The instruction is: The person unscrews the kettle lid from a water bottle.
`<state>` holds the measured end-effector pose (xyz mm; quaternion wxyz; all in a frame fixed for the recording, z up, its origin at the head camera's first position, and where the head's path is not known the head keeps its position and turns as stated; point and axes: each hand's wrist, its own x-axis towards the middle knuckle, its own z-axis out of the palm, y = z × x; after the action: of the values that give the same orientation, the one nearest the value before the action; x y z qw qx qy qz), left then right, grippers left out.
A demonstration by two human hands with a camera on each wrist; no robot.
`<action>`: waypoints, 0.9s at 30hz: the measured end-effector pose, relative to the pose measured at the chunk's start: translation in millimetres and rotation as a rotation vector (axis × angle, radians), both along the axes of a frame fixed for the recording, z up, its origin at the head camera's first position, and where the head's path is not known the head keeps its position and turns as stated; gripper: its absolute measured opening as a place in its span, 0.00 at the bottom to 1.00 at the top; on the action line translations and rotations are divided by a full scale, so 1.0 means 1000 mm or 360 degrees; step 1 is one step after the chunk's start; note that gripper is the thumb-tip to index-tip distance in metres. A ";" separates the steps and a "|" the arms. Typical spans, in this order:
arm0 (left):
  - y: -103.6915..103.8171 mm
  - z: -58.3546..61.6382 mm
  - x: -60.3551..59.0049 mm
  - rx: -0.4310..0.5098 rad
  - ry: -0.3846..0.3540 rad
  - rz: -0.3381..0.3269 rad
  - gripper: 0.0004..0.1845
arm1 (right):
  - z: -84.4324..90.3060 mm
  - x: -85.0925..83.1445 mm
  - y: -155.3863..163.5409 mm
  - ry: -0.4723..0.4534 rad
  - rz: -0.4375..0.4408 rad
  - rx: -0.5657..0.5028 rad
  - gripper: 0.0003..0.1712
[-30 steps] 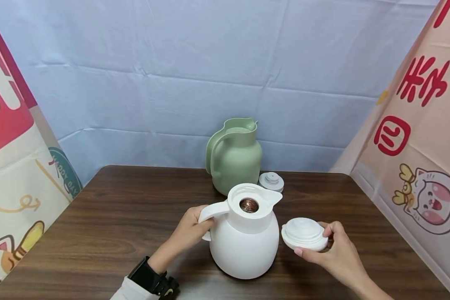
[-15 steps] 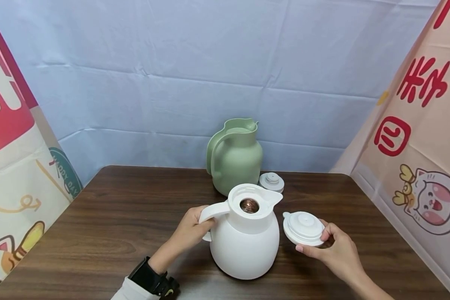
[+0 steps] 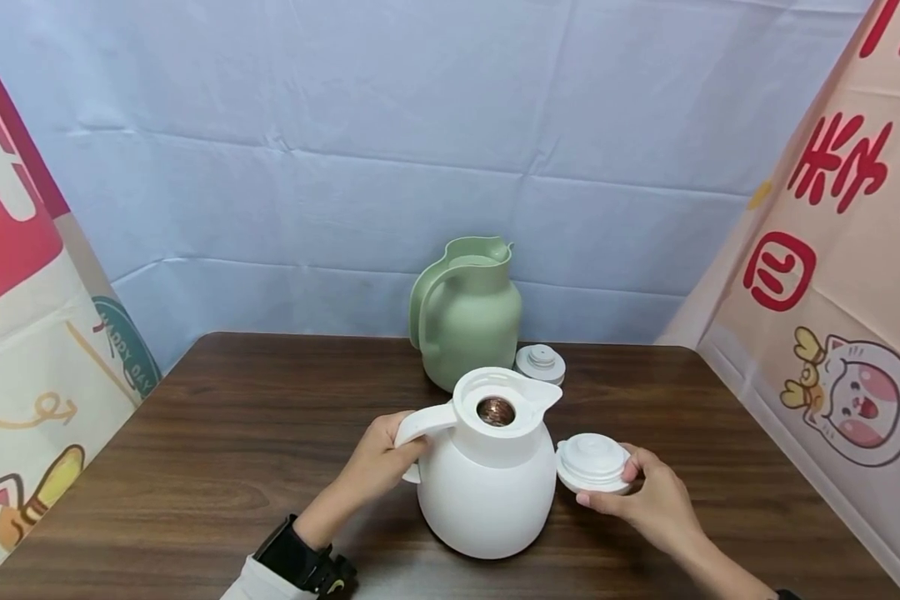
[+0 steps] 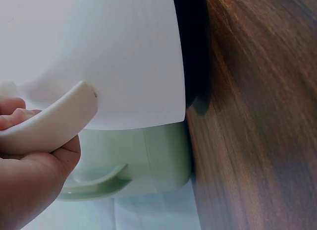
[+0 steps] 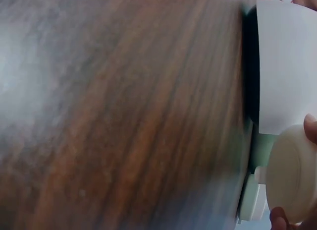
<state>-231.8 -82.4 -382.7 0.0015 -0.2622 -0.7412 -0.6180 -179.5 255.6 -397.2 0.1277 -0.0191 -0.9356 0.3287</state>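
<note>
White jug (image 3: 487,487) stands uncapped on wooden table (image 3: 195,467); left hand (image 3: 378,458) grips its handle (image 3: 420,422); right hand (image 3: 656,500) pinches white lid (image 3: 591,461) just beside jug; green jug (image 3: 467,317) behind.

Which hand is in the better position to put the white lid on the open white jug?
Probably the right hand: it holds the white lid beside the white jug, whose mouth is open. The left hand grips the handle.
</note>
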 end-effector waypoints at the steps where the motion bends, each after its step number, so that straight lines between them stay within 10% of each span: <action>1: 0.000 0.000 0.000 0.0000 0.0004 -0.0001 0.11 | -0.001 -0.001 -0.001 -0.0014 0.0004 0.0007 0.36; 18: 0.000 0.000 0.001 0.0013 -0.0021 0.0011 0.13 | -0.007 -0.008 -0.001 -0.0154 0.0193 0.0193 0.66; 27: 0.000 0.000 0.000 0.0003 0.0011 0.0000 0.12 | -0.006 -0.011 -0.004 -0.0340 0.0217 0.0483 0.63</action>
<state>-231.5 -82.6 -382.4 0.0043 -0.2645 -0.7406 -0.6177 -190.7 252.1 -403.5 0.0066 0.0289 -0.9818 0.1878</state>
